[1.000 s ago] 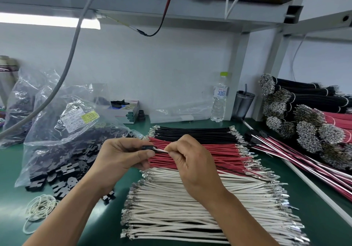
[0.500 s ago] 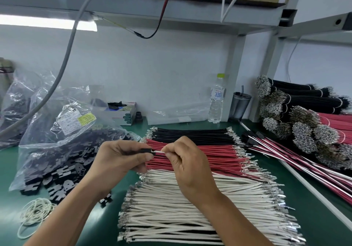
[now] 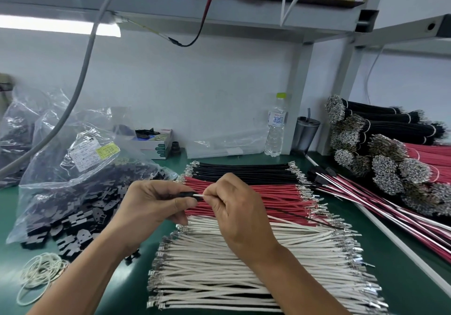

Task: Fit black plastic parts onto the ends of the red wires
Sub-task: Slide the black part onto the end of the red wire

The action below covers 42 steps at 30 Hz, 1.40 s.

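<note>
Black plastic part [image 3: 183, 194] pinched in left hand [image 3: 156, 205] above the red wires [image 3: 256, 197]; right hand [image 3: 234, 207] pinching a white wire [image 3: 199, 195] feeding into it. Risk: skewed entry, bent terminal, half-seated fit. Green desk [image 3: 402, 290], bag of parts [image 3: 73, 192] left of wires, white wall behind.
</note>
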Each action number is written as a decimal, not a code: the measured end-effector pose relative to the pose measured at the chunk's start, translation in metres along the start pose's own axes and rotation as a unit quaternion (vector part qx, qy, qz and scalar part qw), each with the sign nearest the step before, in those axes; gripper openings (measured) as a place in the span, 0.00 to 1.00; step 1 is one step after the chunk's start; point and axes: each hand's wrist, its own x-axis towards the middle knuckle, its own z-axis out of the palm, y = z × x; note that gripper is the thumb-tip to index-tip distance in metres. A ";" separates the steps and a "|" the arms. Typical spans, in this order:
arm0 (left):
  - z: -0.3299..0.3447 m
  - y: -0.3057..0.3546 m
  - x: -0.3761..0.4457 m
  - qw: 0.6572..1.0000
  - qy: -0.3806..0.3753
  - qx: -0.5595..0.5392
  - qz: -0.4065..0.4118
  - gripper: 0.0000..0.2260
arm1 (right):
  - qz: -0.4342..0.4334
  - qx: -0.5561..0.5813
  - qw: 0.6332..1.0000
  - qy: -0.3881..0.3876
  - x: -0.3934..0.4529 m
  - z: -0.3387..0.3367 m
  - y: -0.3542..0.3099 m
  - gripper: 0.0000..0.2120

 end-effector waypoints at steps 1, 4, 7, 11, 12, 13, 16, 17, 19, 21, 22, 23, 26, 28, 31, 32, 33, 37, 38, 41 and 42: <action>0.001 -0.001 0.000 1.000 0.001 0.003 0.004 0.09 | -0.011 -0.008 1.000 0.004 0.000 0.001 0.000 0.06; 0.001 -0.001 0.000 1.000 0.004 0.000 0.010 0.09 | -0.034 -0.035 0.999 0.010 0.000 -0.002 0.001 0.06; 0.000 0.002 0.000 0.999 0.011 -0.030 0.024 0.11 | -0.061 -0.092 0.993 0.047 0.005 -0.011 0.003 0.07; -0.010 -0.002 0.006 0.995 0.055 -0.085 0.028 0.22 | -0.017 -0.131 0.991 -0.010 0.006 -0.028 0.017 0.11; -0.013 -0.003 0.007 0.992 0.065 -0.102 0.021 0.28 | 0.003 -0.137 0.990 -0.033 0.005 -0.031 0.021 0.12; -0.015 -0.003 0.008 0.991 0.067 -0.119 0.014 0.33 | 0.012 -0.140 0.990 -0.031 0.005 -0.034 0.023 0.11; -0.020 -0.004 0.009 0.990 0.040 -0.134 0.009 0.31 | 0.040 -0.115 0.988 0.099 0.021 -0.052 0.026 0.11; -0.023 -0.004 0.009 0.991 0.043 -0.126 0.009 0.27 | 0.069 -0.065 0.982 0.161 0.032 -0.062 0.026 0.10; -0.028 -0.008 0.012 0.993 0.087 -0.081 0.008 0.18 | 0.131 0.055 0.956 0.256 0.058 -0.091 0.030 0.09; -0.034 -0.016 0.016 0.988 0.154 -0.021 0.001 0.10 | 0.182 0.162 0.911 0.333 0.081 -0.125 0.037 0.07; -0.037 -0.021 0.018 0.984 0.179 0.019 0.002 0.07 | 0.206 0.209 0.885 0.361 0.089 -0.141 0.041 0.07; -0.039 -0.026 0.020 0.977 0.198 0.075 0.007 0.06 | 0.225 0.247 0.863 0.380 0.094 -0.157 0.046 0.07; -0.045 -0.039 0.024 0.922 0.219 0.320 0.012 0.08 | 0.248 0.304 0.843 0.369 0.099 -0.198 0.062 0.08; -0.046 -0.042 0.026 0.874 0.188 0.448 0.012 0.09 | 0.271 0.292 0.862 0.315 0.097 -0.217 0.075 0.08; -0.048 -0.044 0.026 0.837 0.156 0.524 -0.002 0.12 | 0.318 0.159 0.910 0.216 0.088 -0.231 0.096 0.08; -0.049 -0.045 0.026 0.825 0.151 0.544 -0.005 0.13 | 0.321 0.107 0.921 0.193 0.084 -0.232 0.103 0.09; -0.050 -0.046 0.027 0.812 0.144 0.566 -0.010 0.14 | 0.318 0.042 0.932 0.168 0.079 -0.232 0.110 0.10; -0.055 -0.048 0.028 0.768 0.108 0.630 -0.041 0.18 | 0.310 -0.278 0.909 0.009 0.047 -0.224 0.146 0.09; -0.055 -0.048 0.029 0.764 0.103 0.636 -0.045 0.18 | 0.312 -0.319 0.895 -0.017 0.036 -0.219 0.156 0.10; -0.054 -0.047 0.030 0.755 0.087 0.648 -0.053 0.15 | 0.303 -0.433 0.842 -0.114 0.000 -0.206 0.182 0.11; -0.054 -0.046 0.030 0.754 0.082 0.649 -0.053 0.13 | 0.296 -0.475 0.815 -0.149 -0.010 -0.202 0.188 0.11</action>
